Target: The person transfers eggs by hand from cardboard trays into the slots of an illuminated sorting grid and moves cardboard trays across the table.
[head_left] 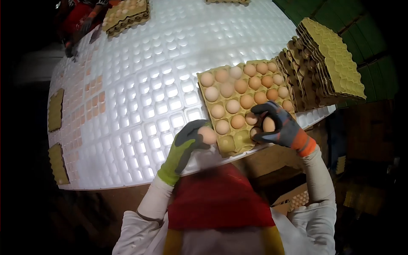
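Observation:
My left hand (182, 146), in a green and grey glove, is closed around a light brown egg (207, 135) just left of the tray's near corner. A cardboard egg tray (227, 145) lies at the table's near edge, holding rows of brown and pale eggs (240, 86). Bare cups show at its near left corner. Over the near right part of that tray is my right hand (285, 129), in a grey and orange glove. Its fingers curl around a brown egg (268, 124). Partly hidden eggs sit by its fingertips; whether they are touched I cannot tell.
Rows of clear plastic egg cartons (140, 93) cover the table, some at the left holding eggs. Stacked cardboard trays (335, 63) lean at the right. Another tray stack (127, 17) with eggs stands far left, near a co-worker's gloved hand (87, 23). A box (293, 199) sits below.

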`<state>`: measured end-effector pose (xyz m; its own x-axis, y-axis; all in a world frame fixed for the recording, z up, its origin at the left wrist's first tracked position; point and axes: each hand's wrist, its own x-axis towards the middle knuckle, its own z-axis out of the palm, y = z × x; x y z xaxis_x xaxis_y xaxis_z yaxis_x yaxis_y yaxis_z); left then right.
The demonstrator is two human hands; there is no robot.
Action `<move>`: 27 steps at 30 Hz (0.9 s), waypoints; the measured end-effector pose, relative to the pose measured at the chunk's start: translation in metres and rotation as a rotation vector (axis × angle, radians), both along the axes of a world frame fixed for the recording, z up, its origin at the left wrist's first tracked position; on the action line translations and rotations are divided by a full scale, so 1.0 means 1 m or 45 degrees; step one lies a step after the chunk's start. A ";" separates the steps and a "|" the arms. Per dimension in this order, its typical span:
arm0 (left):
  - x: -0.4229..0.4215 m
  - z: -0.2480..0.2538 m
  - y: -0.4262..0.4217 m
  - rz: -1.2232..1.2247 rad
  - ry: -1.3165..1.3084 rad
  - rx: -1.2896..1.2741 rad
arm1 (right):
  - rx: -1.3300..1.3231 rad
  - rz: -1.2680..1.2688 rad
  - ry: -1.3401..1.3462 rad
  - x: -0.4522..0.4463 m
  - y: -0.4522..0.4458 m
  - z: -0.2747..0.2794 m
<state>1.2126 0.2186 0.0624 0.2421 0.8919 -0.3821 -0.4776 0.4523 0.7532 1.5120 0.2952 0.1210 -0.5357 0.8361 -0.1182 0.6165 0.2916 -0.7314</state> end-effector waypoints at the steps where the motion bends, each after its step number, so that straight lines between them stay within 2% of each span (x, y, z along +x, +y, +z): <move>1: 0.006 0.001 0.005 0.026 0.078 0.114 | 0.184 0.109 -0.356 -0.019 0.005 0.003; 2: 0.014 0.002 0.011 -0.016 0.580 0.450 | 0.376 0.223 -0.712 -0.036 0.008 0.004; 3: 0.024 0.003 0.019 -0.061 1.088 0.781 | 0.653 0.332 -0.881 -0.049 0.009 -0.015; 4: 0.034 0.007 0.025 -0.113 1.601 1.103 | 0.651 0.355 -0.864 -0.051 0.012 -0.023; 5: 0.045 0.017 0.028 -0.318 1.906 1.061 | 0.649 0.380 -0.851 -0.054 0.016 -0.028; 6: 0.050 0.015 0.029 -0.321 1.914 1.082 | 0.649 0.413 -0.844 -0.057 0.019 -0.030; 8: 0.054 0.008 0.028 -0.313 1.923 1.108 | 0.274 0.224 -0.447 -0.039 0.026 -0.002; 9: 0.050 0.008 0.026 -0.243 1.862 1.107 | -0.015 0.127 -0.062 -0.019 0.029 -0.012; 10: 0.044 0.001 0.024 -0.087 1.643 1.030 | -0.310 0.027 0.321 -0.001 0.033 -0.023; 12: 0.026 -0.019 0.017 0.174 1.197 0.901 | -0.450 -0.038 0.499 0.011 0.038 -0.024; 13: 0.013 0.003 0.011 0.037 0.549 0.176 | -0.542 -0.101 0.600 0.012 0.038 -0.023; 14: 0.005 -0.001 0.010 0.124 0.302 0.070 | -0.629 -0.167 0.702 0.013 0.037 -0.023; 15: 0.005 0.005 0.012 0.199 0.231 0.096 | -0.578 -0.183 0.579 0.004 0.042 -0.021; 16: 0.005 0.013 0.016 0.294 0.170 0.133 | -0.270 -0.044 0.349 -0.005 0.046 -0.024; 18: 0.001 -0.007 0.031 0.152 0.115 0.175 | 0.438 0.104 -0.155 -0.022 0.051 -0.029; 19: 0.005 -0.005 0.038 0.150 0.219 0.321 | 0.486 0.182 -0.416 -0.043 0.050 -0.014; 20: 0.017 -0.021 0.051 0.306 1.051 0.910 | 0.538 0.245 -0.690 -0.060 0.048 0.001; 21: 0.024 0.000 0.049 0.195 1.353 0.834 | 0.586 0.259 -0.774 -0.066 0.047 -0.002; 22: 0.031 0.007 0.053 0.144 1.694 0.945 | 0.637 0.270 -0.864 -0.070 0.047 -0.008; 24: 0.049 0.009 0.058 -0.064 2.083 1.048 | 0.716 0.291 -0.943 -0.080 0.047 -0.012; 27: 0.076 -0.013 0.072 -0.290 2.453 0.957 | 0.770 0.319 -0.941 -0.087 0.045 -0.007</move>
<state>1.2884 0.2909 0.0490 0.1715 0.9783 0.1166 0.9732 -0.1866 0.1343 1.4246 0.3399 0.1139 -0.6692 0.7383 -0.0845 0.7275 0.6740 0.1281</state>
